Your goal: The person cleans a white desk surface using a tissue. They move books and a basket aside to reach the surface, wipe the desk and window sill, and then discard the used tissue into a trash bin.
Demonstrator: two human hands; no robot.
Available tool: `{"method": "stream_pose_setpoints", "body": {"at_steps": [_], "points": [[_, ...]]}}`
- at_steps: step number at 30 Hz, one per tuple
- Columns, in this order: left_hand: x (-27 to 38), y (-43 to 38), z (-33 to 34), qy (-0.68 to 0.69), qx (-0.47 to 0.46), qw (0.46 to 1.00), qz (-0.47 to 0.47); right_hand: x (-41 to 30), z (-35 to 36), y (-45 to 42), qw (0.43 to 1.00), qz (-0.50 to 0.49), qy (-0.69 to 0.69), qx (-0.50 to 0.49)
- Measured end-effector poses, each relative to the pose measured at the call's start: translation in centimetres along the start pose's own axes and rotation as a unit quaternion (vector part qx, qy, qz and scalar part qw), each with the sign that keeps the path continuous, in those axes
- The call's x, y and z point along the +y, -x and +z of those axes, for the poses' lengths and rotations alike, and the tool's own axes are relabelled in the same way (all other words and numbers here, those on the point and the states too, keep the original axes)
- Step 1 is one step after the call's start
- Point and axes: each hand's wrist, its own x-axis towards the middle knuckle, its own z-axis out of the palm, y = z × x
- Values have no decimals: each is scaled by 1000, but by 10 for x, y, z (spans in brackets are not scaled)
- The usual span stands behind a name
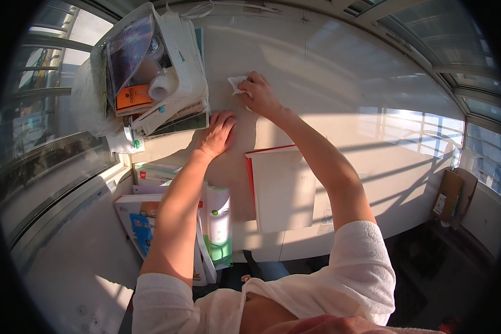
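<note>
My right hand (pixel 259 94) grips a crumpled white tissue (pixel 237 83) against the light tabletop (pixel 313 96). To its lower left, my left hand (pixel 217 134) lies palm down on the same surface beside the lower right corner of the white plastic basket (pixel 188 62). It appears to hold nothing, with its fingers lying close together; what is under the palm is hidden. Nearer my body, a book or notebook with a red cover edge (pixel 284 192) lies with a blank-looking pale page up, partly beneath my right forearm.
The basket holds an orange box (pixel 133 98), a white roll (pixel 160 87) and a plastic pouch (pixel 129 50). Books (pixel 129 208) and a green-and-white package (pixel 219 221) stand left of my lap. Brown cardboard (pixel 448 194) leans at the far right. Windows border both sides.
</note>
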Motion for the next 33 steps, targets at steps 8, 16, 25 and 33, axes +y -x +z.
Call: {"method": "stream_pose_setpoints", "body": {"at_steps": [8,16,25,33], "points": [[2,0,0,-42,6,999,17,66,-150,170,966,147,177,118],[3,-4,5,-37,26,999,19,76,-186,219,923,265,223,168],[95,30,2,188,113,879,-423,-83,-108,232,822,403,-270,298],[228,84,-4,289,-12,755,-588,-84,-53,295,793,447,-257,325]]}}
